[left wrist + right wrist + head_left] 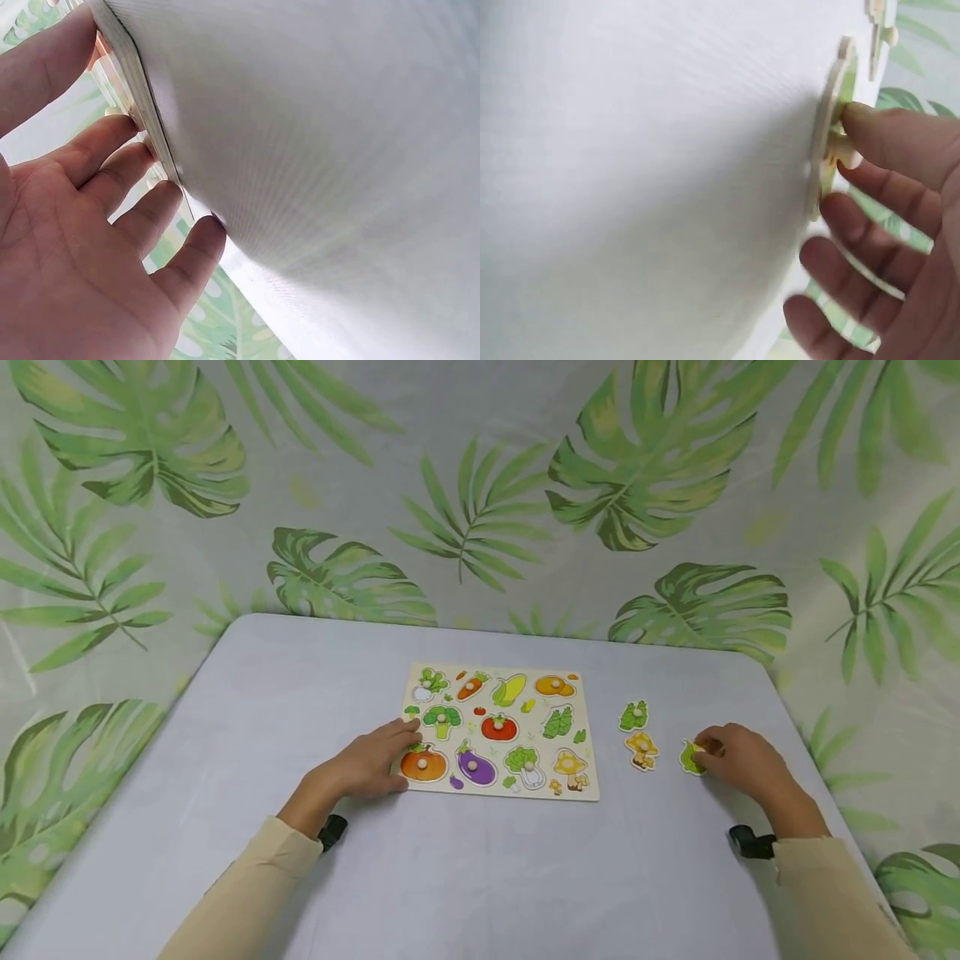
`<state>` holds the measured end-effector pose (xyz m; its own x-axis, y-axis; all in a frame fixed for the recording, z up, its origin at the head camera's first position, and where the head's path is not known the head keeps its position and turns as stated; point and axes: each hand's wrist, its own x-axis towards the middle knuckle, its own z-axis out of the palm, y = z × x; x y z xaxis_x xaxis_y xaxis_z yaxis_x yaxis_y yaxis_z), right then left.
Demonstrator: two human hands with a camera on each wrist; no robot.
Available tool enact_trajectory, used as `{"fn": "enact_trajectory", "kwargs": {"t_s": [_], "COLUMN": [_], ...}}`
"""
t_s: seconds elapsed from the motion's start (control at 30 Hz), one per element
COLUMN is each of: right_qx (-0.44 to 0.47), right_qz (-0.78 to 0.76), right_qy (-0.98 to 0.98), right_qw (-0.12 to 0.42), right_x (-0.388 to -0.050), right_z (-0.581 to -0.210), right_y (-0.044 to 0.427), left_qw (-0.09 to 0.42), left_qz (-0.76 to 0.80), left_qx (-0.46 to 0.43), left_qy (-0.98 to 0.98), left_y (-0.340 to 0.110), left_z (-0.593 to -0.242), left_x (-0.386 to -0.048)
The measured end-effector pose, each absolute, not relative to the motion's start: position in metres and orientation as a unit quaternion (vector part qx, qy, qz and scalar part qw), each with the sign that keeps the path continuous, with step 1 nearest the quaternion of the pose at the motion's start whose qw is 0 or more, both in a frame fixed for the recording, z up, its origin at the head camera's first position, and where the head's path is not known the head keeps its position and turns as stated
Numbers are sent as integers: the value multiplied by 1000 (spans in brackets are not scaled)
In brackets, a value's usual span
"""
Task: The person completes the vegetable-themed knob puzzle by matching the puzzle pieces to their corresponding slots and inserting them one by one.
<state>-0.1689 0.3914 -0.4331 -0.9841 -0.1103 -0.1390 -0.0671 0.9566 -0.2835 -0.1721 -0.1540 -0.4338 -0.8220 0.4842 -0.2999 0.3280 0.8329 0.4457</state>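
A wooden vegetable puzzle board [460, 727] lies flat on the table. My left hand [371, 760] rests at its left edge, fingertips touching the rim and fingers loosely extended, as the left wrist view shows. Off to the right of the board, my right hand [742, 762] pinches the small knob [844, 152] of a green and yellow corn piece [689, 758] between thumb and index finger. That piece looks flat on or close to the cloth. Between hand and board lie a green bamboo-shoot piece [633, 716] and a yellow mushroom piece [642, 751].
Knobbed pieces such as the pumpkin [435, 767], eggplant [486, 770] and tomato [510, 729] sit in the board. No knobs show on its corn, bamboo-shoot and mushroom pictures. A white cloth [480, 877] covers the table, with a leaf-patterned curtain [480, 485] behind.
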Motion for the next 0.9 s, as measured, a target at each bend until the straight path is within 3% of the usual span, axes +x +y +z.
{"fn": "enact_trajectory", "kwargs": {"t_s": [0.23,0.6,0.9], "right_qx": [-3,-25,-60], "right_qz": [-132,-156,-184], "right_qy": [990,987,981], "right_qw": [45,11,14], "right_x": [-162,-157,-158], "right_z": [-434,-439,-443], "right_y": [391,390,396], "left_qw": [202,206,206], "left_qz": [191,192,195], "left_qx": [229,230,227], "left_qy": [933,932,932], "left_y": [-155,-154,-155], "left_z": [-432,-433,-431], "left_x": [-171,-172,-171]}}
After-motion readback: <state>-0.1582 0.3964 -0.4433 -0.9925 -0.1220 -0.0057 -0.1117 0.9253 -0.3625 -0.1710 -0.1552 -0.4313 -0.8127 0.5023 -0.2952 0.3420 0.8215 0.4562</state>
